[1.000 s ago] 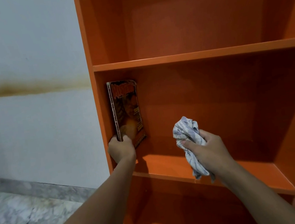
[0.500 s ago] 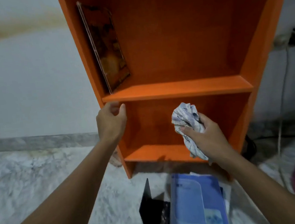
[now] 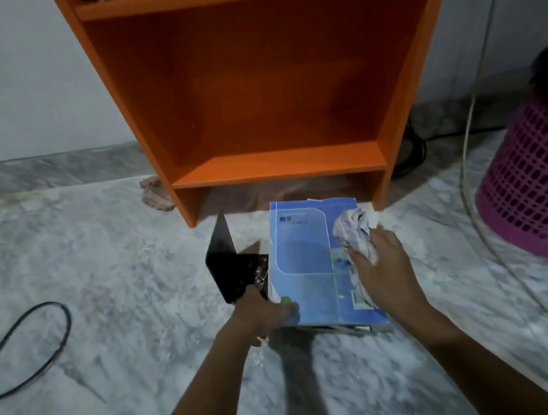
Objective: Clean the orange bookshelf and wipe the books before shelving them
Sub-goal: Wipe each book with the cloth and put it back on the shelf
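Fingers of the right hand (image 3: 381, 263) bunch a crumpled cloth (image 3: 354, 230) on the blue book (image 3: 310, 265), lying on the floor before the orange bookshelf (image 3: 267, 80); the left hand (image 3: 264, 312) pinches its near corner. Steadying that corner should let the cover be wiped without sliding.

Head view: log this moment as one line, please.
stage: next book pickup | left hand: gripping near corner of light blue paperback book on marble floor | right hand: holding crumpled white cloth on cover | orange wooden bookshelf: bottom shelf bare
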Demonstrator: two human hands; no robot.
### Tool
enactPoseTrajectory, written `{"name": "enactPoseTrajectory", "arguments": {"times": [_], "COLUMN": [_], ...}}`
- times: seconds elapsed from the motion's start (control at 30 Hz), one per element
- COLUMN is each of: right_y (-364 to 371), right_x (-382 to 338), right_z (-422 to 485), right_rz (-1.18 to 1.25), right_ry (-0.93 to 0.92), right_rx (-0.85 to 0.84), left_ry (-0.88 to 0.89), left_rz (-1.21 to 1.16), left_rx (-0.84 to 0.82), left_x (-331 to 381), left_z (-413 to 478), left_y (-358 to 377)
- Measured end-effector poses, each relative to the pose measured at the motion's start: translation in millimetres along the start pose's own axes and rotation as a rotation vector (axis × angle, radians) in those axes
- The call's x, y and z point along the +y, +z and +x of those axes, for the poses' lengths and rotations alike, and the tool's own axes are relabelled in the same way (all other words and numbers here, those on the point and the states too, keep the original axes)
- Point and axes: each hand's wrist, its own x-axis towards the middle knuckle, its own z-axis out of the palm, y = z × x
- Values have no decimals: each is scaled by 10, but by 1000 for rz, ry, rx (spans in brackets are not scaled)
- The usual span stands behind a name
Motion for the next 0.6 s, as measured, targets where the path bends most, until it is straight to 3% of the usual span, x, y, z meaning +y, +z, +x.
{"name": "enactPoseTrajectory", "arguments": {"times": [0.13,0.3,0.37,0.43,0.6], "right_y": [104,590,692,671,372], "right_x": [-7,-91,-21,104,416], "right_z": [-267,-609,-587,-484,-80], "right_rz": [-118,-471,-526,-481,-390], "right_ry": [-176,-584,-639,-550,-133], "right_rx": [-36,-276,-314,-267,25], "left_ry": [-19,7,17,19,29], "left_rz": [-145,-179,-186,-211,-150], "left_rx": [-94,-90,-74,-74,-115], "left_x": [-53,-86,-111,-109,-21], "left_z": [-31,-50,-43,-38,-60], "left_y": [-77,-156,-138,-116,-83]}}
